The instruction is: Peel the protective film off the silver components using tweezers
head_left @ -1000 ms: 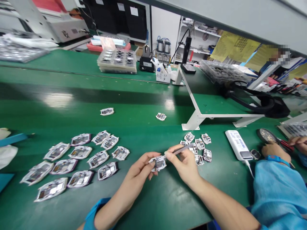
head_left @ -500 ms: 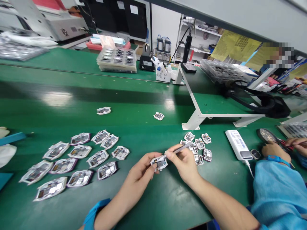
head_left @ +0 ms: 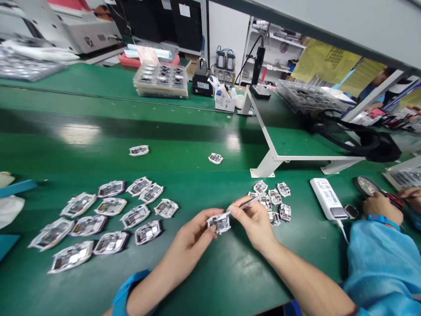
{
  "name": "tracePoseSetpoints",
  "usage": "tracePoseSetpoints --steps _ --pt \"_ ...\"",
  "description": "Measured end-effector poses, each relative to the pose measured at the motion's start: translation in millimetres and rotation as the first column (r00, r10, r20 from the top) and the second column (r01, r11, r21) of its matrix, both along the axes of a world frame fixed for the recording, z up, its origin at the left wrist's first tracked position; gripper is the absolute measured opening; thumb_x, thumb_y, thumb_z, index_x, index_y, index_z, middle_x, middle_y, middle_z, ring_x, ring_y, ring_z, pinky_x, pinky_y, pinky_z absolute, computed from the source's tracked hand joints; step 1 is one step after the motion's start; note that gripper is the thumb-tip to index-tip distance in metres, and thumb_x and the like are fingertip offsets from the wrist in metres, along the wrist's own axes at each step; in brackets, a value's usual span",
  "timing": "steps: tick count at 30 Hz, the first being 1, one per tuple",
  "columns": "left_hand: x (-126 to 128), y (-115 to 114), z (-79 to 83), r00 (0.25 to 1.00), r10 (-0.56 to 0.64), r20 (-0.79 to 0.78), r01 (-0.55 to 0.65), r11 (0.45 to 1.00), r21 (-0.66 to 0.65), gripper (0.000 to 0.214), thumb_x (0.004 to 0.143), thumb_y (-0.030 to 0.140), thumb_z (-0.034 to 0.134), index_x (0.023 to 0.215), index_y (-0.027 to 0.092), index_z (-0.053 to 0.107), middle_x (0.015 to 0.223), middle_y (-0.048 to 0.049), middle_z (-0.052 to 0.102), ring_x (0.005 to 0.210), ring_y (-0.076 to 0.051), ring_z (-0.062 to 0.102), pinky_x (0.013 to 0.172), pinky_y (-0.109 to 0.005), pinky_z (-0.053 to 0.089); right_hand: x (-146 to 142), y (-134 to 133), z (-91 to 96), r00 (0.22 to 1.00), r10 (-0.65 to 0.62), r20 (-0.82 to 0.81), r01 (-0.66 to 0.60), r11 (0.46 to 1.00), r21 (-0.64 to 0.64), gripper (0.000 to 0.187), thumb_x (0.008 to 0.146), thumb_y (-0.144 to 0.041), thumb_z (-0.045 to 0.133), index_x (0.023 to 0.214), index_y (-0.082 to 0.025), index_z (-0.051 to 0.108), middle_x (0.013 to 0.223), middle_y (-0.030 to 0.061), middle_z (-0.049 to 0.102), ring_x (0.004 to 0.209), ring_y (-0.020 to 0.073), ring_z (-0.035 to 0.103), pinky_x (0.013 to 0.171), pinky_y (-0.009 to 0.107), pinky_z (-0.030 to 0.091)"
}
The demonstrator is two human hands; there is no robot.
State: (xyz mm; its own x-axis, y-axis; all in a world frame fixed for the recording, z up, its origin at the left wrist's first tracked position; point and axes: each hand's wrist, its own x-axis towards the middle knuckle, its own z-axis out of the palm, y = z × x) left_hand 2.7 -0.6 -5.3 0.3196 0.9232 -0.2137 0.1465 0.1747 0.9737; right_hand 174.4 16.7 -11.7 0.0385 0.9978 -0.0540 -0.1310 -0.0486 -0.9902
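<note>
My left hand (head_left: 194, 237) pinches a small white watch case (head_left: 219, 224) with its electronics showing, held above the green bench. My right hand (head_left: 255, 221) grips slim grey tweezers (head_left: 251, 201) between thumb and fingers. Their front end meets the upper edge of the case; whether the tips grasp anything is too small to tell. Left of my hands, several similar open watch cases (head_left: 112, 242) lie in loose rows, some with purple edges. Another cluster of cases (head_left: 274, 197) lies just beyond my right hand, partly hidden by it.
Two cases, one left (head_left: 139, 150) and one right (head_left: 215, 158), lie on the green strip beyond. A white-legged stand (head_left: 268, 164) rises at right, near a white cabled device (head_left: 327, 199). A co-worker's hand (head_left: 383, 210) works at far right. Stacked clear trays (head_left: 161, 81) stand behind.
The two cases on the far green strip have shifted slightly left relative to the bench. My hands keep nearly the same hold, with the tweezers at the case's upper edge.
</note>
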Motion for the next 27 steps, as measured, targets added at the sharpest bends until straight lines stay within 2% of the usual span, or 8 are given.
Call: tracePoseSetpoints --steps 11,17,27 --pt "-2.9 0.5 -4.1 0.995 -0.034 -0.091 0.042 0.995 0.089 0.034 0.089 0.037 0.049 0.116 0.018 0.061 0.079 -0.0018 0.064 0.070 -0.018 0.056 0.065 -0.027 0.046 0.7 0.9 -0.1 1.000 0.014 -0.014 -0.014 0.999 -0.029 0.020 0.071 -0.036 0.079 0.072 -0.020 0.067 0.066 -0.0014 0.066 0.063 0.0144 0.059 0.063 0.027 0.047" --pt "-4.2 -1.6 -9.2 0.992 -0.028 -0.127 0.050 0.984 0.174 0.030 0.092 0.032 0.047 0.117 0.020 0.060 0.094 -0.0045 0.069 0.083 -0.020 0.062 0.072 -0.028 0.048 0.1 0.8 -0.6 0.999 0.006 -0.039 -0.008 0.999 -0.052 0.020 0.070 -0.036 0.079 0.072 -0.020 0.067 0.065 -0.0017 0.066 0.063 0.0137 0.059 0.063 0.026 0.046" --pt "-3.8 0.5 -4.3 0.995 -0.023 -0.096 0.036 0.990 0.140 0.029 0.090 0.032 0.049 0.113 0.020 0.062 0.090 -0.0047 0.071 0.077 -0.020 0.061 0.069 -0.029 0.048 0.0 -0.6 0.6 0.999 0.010 0.046 -0.011 1.000 0.011 0.020 0.073 -0.038 0.078 0.074 -0.020 0.067 0.066 0.0000 0.069 0.064 0.0158 0.063 0.063 0.029 0.049"
